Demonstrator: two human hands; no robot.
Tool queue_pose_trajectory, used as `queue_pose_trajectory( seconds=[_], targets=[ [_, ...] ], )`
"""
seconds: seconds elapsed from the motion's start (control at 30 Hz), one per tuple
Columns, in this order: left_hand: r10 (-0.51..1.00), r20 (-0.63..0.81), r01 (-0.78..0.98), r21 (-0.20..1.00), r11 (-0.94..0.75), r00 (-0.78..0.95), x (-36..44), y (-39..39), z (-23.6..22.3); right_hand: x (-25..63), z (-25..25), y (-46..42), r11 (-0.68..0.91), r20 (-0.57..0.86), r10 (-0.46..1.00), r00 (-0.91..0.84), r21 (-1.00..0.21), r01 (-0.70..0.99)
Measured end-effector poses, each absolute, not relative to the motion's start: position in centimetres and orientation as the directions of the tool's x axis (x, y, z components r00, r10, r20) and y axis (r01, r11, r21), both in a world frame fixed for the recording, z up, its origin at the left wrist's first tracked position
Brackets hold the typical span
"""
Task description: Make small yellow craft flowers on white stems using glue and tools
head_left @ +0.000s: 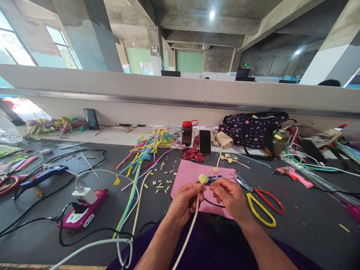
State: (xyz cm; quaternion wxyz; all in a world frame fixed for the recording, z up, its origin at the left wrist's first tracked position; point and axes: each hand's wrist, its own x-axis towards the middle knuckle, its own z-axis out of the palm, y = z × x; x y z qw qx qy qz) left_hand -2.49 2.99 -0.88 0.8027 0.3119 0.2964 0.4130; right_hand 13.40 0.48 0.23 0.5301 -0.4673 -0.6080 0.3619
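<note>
My left hand (184,200) is closed in a pinch around a cream pipe-cleaner-like stem (187,238), just under the pale yellow-green bud (203,179) at its top. The stem's lower end runs down toward my lap. Close to the right of the bud, my right hand (229,195) has its thumb and fingertips pressed together; whatever they hold is too small to make out. Behind the fingers, a dark blue tool (213,179), partly hidden, lies on a pink sheet (182,174). Scissors (260,198) with red and yellow handles rest right of my right hand.
Short cut pieces (160,183) lie scattered left of the sheet, below a pile of colourful fuzzy stems (152,146). A purple power strip (84,213) with cables stands left. Beyond are a bottle (187,133), a phone (205,142), a bag (250,129); a pink glue gun (295,177) lies right.
</note>
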Motion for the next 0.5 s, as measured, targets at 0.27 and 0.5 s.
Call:
queue_pose_trajectory(
  seconds=[0.27, 0.5],
  targets=[
    [0.856, -0.217, -0.464, 0.764, 0.448, 0.470, -2.43, 2.97, -0.90, 13.66, 0.11, 0.52, 0.283, 0.291, 0.957, 0.012, -0.940, 0.191],
    [0.867, -0.215, -0.472, 0.767, 0.435, 0.448, -2.49, 2.98, -0.71, 13.44, 0.20, 0.46, 0.283, 0.288, 0.958, -0.008, -0.933, 0.223]
  ],
)
